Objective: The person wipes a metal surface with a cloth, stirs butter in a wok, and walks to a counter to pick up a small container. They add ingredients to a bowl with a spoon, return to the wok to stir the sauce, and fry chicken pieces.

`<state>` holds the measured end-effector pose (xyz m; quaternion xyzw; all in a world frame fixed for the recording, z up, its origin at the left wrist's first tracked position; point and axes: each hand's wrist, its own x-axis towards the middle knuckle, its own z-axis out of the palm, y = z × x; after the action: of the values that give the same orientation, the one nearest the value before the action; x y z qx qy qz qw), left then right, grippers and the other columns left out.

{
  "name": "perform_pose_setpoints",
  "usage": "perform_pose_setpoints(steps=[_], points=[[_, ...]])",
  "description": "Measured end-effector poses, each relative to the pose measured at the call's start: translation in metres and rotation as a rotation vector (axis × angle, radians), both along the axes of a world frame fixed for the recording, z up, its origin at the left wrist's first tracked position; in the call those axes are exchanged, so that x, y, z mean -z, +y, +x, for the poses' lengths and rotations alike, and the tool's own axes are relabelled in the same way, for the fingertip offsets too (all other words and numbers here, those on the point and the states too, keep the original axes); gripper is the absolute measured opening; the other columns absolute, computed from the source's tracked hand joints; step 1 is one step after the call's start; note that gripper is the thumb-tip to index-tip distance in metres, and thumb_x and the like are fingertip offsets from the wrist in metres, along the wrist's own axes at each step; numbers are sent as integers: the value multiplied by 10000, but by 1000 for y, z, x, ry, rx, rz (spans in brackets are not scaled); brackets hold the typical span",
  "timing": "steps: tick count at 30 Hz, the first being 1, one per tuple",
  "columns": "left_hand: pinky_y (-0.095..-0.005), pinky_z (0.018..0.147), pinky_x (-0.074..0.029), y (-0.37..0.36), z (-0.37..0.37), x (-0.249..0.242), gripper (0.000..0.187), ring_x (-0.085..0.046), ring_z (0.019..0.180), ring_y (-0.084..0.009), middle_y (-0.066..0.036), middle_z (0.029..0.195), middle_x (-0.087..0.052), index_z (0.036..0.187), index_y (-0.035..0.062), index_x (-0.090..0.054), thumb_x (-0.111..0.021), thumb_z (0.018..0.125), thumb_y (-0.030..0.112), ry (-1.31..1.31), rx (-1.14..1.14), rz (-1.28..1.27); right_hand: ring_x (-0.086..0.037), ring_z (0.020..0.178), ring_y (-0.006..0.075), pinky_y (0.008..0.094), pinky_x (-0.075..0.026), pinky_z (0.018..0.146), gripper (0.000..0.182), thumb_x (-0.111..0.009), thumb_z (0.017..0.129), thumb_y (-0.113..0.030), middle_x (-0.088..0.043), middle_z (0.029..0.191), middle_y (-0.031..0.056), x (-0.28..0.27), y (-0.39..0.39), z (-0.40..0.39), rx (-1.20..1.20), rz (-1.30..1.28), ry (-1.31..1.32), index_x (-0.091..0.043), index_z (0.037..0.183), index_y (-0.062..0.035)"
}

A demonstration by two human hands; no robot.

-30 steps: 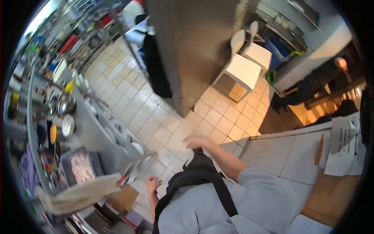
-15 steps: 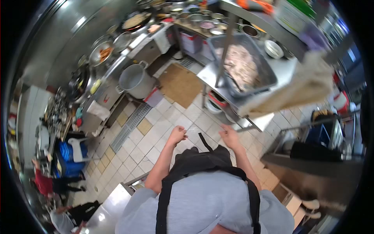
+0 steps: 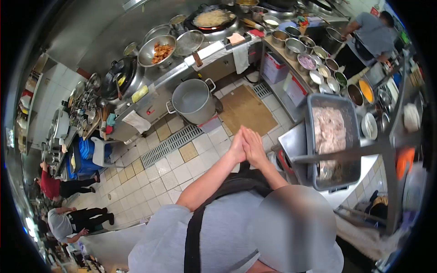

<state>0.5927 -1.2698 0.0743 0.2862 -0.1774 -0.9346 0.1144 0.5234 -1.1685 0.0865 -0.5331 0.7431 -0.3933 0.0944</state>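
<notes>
Palm against palm, my left hand (image 3: 237,148) and my right hand (image 3: 254,146) meet in front of my apron. Their fingers are stretched out and I see nothing held in them. Beneath them lie the tiled floor and a brown cardboard sheet (image 3: 248,111). A large grey pot (image 3: 191,102) stands on the floor ahead to the left, apart from my hands. To the right, a grey tub (image 3: 311,136) of pale raw meat (image 3: 328,127) rests on a steel table.
A floor drain grate (image 3: 170,145) runs below the stove line. A wok (image 3: 214,19) and a bowl of orange-brown food (image 3: 161,52) are on the stove. Metal bowls crowd the right counter. One person (image 3: 373,34) works there; two people (image 3: 59,182) stand far left. A metal post crosses the tub.
My hands were apart, one on each side of the apron; now they are together. The view has turned to the right, and a person at the right counter has come into sight.
</notes>
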Motion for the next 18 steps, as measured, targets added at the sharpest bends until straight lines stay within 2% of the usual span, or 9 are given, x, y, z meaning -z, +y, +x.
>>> perform_pose_setpoints(steps=[1, 2, 5, 7, 10, 11, 14, 15, 18], points=[[-467, 1124, -449, -39, -5, -11, 621, -571, 1310, -303, -145, 1439, -580, 1381, 33, -547, -417, 1084, 561, 131, 162, 3, -404, 1450, 406, 519, -345, 1173, 593, -509, 1058, -421, -424, 1565, 267, 25, -27, -29, 21, 68, -37, -492, 1508, -36], [-470, 1127, -447, -69, -6, -26, 615, -566, 1321, -313, -147, 1445, -578, 1392, 36, -545, -424, 1084, 554, 152, 142, -42, -378, 1470, 407, 530, -327, 1186, 616, -497, 1059, -450, -388, 1592, 273, 44, -55, -57, 46, 132, -77, -483, 1518, -39], [-477, 1120, -457, -135, 6, -60, 587, -555, 1346, -345, -163, 1462, -563, 1398, 35, -537, -463, 1080, 523, 119, 70, -178, -370, 1478, 419, 507, -319, 1207, 686, -559, 1026, -481, -369, 1594, 302, 74, -109, -122, 278, 398, -70, -450, 1550, -53], [-475, 1096, -483, -167, 12, -60, 557, -553, 1350, -368, -190, 1472, -543, 1369, 23, -533, -516, 1070, 492, 38, -39, -305, -343, 1500, 417, 472, -287, 1234, 748, -609, 992, -511, -347, 1607, 306, 80, -133, -154, 247, 354, -240, -434, 1562, -60], [-465, 1070, -509, -219, 27, 8, 472, -579, 1329, -385, -215, 1482, -530, 1364, 29, -521, -542, 1076, 403, -174, -107, -286, -306, 1524, 415, 454, -276, 1246, 832, -671, 949, -523, -336, 1615, 306, 107, -185, -191, 165, 361, -398, -399, 1582, -57], [-466, 1064, -514, -234, 29, 30, 456, -589, 1316, -388, -220, 1481, -528, 1366, 33, -513, -541, 1076, 384, -210, -124, -206, -294, 1531, 414, 453, -278, 1246, 859, -690, 937, -521, -336, 1616, 305, 119, -203, -205, 140, 374, -434, -385, 1589, -53], [-469, 1051, -526, -280, 5, 88, 426, -609, 1289, -394, -230, 1477, -527, 1374, 39, -491, -544, 1074, 338, -291, -130, -28, -218, 1565, 390, 434, -224, 1269, 888, -668, 949, -551, -317, 1629, 300, 126, -268, -250, 144, 466, -516, -326, 1619, -79], [-470, 1049, -528, -297, -11, 106, 429, -610, 1288, -393, -231, 1474, -530, 1378, 37, -483, -548, 1071, 330, -310, -111, 1, -469, 1424, 380, 460, -429, 1157, 945, -745, 929, -460, -350, 1622, 261, 150, -296, -275, 172, 499, -385, -251, 1646, -93], [-457, 1005, -552, -360, -93, 151, 478, -647, 1233, -375, -221, 1463, -540, 1429, 26, -458, -585, 1050, 286, -356, -7, 36, -688, 1079, 298, 421, -620, 857, 1024, -829, 884, -310, -499, 1489, 244, 175, -386, -365, 314, 329, -1026, -195, 1660, -100]])
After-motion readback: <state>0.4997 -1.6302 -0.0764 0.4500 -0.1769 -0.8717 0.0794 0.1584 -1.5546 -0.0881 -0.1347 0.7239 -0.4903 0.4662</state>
